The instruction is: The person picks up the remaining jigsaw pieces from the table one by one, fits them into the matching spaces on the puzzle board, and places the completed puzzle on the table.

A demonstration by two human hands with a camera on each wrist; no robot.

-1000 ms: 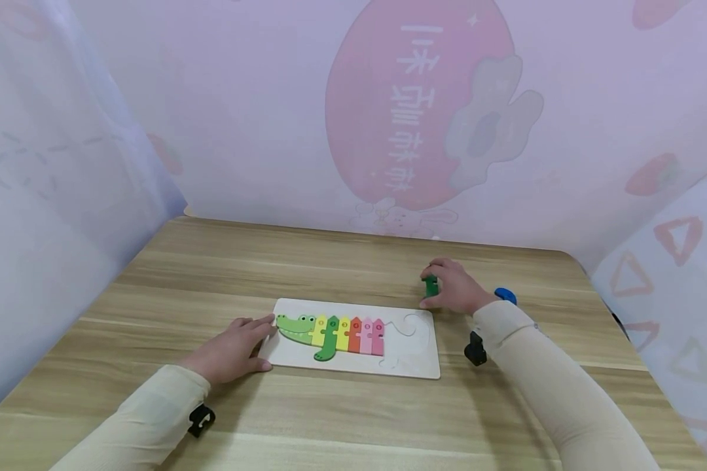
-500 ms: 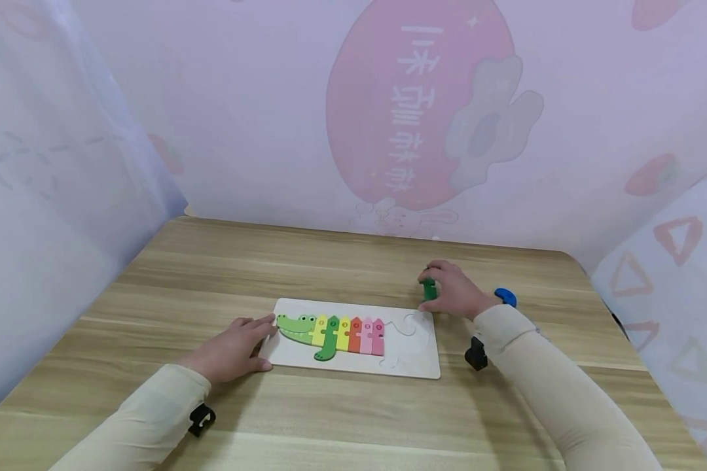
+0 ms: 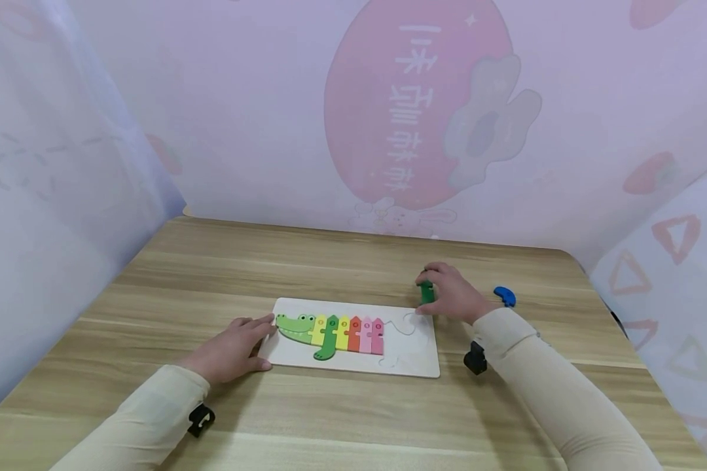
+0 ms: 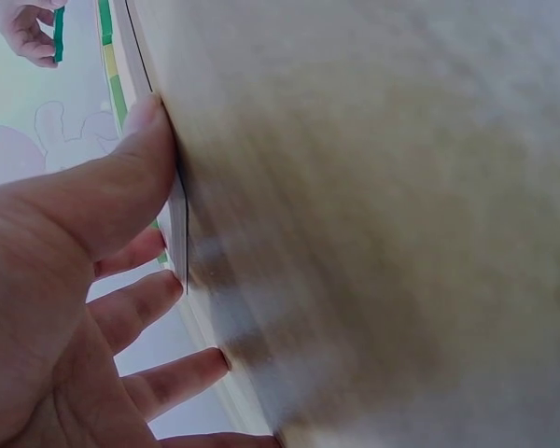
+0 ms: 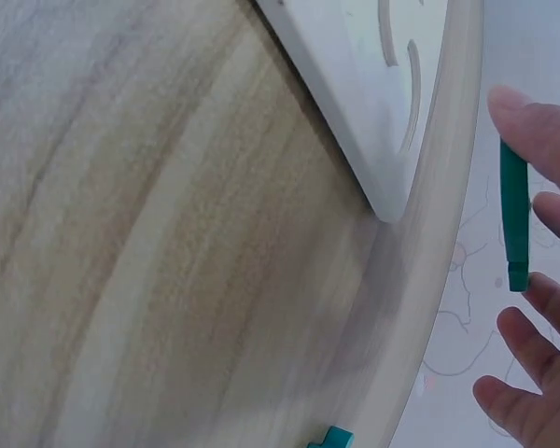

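A white puzzle board [image 3: 412, 366] lies on the table, holding a crocodile head [image 3: 296, 327] and several numbered body pieces in yellow, green, red and pink. Bare outlined recesses show at its right end. My left hand [image 3: 230, 350] rests at the board's left edge; the thumb [image 4: 149, 140] and fingertips touch the edge in the left wrist view. Just beyond the board's far right corner, my right hand [image 3: 456, 296] pinches a dark green puzzle piece [image 3: 427, 292]. The right wrist view shows this green piece [image 5: 515, 215] edge-on, between thumb and fingers above the table.
A blue curved puzzle piece [image 3: 505, 296] lies on the wooden table [image 3: 330, 418] to the right of my right hand. Behind the table hangs a pale printed curtain [image 3: 259, 118], with more cloth at both sides.
My right hand has shifted slightly left and nearer with the green piece, and the blue piece shows more fully. My left hand and the board have stayed put.
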